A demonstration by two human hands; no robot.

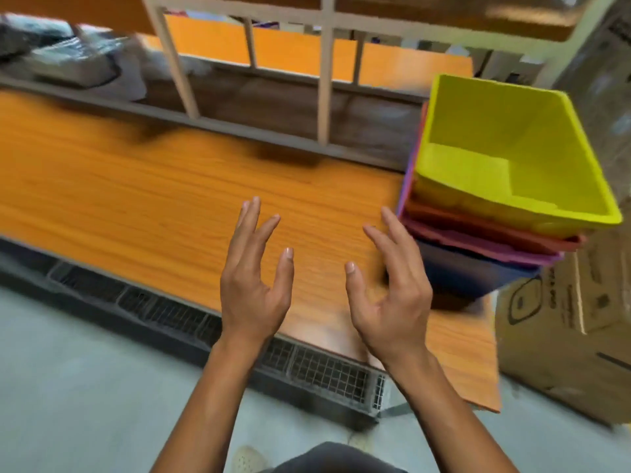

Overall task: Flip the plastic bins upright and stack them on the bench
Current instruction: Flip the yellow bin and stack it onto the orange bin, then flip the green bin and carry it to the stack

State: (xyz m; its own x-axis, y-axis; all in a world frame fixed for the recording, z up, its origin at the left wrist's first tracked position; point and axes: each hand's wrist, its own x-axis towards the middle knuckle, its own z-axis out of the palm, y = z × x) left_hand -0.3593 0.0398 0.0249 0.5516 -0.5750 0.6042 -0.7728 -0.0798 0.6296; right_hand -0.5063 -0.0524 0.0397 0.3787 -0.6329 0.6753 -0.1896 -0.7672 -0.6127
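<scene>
Cardboard box [563,319] beside bench [136,199] of stacked bins [512,155], wire rack [324,373] beneath

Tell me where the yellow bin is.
Head view, right side: the yellow bin tops the stack of bins at the right end of the bench, just beyond the right hand.

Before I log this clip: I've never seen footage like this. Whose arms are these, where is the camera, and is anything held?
No machine here. The picture comes from a camera worn on a person's head, looking down at their bare arms. The left hand and right hand are open above the orange bench, holding nothing. At the bench's right end stands a stack of upright plastic bins: a lime-yellow bin on top, then a red bin, a purple bin and a blue bin. A cardboard box stands beside them.
</scene>
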